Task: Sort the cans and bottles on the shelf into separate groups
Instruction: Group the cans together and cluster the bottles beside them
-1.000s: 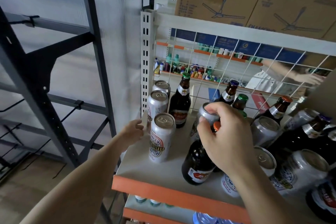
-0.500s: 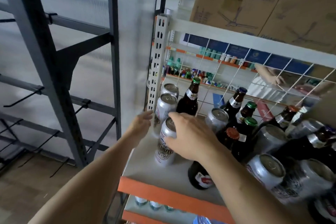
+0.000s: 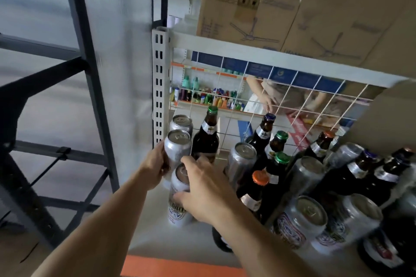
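Cans gripped at the shelf's left end

The middle can is clasped on its left side by the left hand. At its 5 o'clock, the front can is wrapped by the right hand. A rear can is seen at 12 o'clock, a green-capped bottle just beside it. Mixed bottles and cans are crowded at 3 o'clock on the shelf.

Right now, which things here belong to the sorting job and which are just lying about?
Job: silver cans in both hands' grip, brown beer bottles, shelf.
Lying about: cardboard fan boxes, wire mesh panel, grey rack.
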Motion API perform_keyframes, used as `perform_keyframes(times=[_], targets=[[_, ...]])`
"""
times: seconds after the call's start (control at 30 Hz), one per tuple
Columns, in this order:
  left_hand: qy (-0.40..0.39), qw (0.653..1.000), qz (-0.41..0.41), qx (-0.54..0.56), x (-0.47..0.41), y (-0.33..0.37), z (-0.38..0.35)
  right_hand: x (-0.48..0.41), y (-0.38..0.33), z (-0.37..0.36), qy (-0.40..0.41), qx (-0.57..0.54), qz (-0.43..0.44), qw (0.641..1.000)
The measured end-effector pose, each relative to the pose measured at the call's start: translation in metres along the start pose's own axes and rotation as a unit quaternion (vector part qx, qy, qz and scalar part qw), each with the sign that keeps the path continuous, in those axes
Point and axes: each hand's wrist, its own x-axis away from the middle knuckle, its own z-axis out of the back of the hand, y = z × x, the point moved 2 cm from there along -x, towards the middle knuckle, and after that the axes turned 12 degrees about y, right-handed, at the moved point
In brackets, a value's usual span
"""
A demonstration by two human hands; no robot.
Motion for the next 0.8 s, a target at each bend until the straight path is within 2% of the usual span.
perform_keyframes(times=[0.23, 0.8], targets=[[-0.007, 0.999, -0.009, 0.032, 0.001, 0.001, -0.004, 0.001, 0.004, -0.001, 0.007, 0.005, -0.038, 0.999], [0.027, 0.999, 0.007, -0.024, -0.019, -0.015, 0.001, -0.006, 0.014, 0.0, 0.004, 0.006, -0.054, 0.999]])
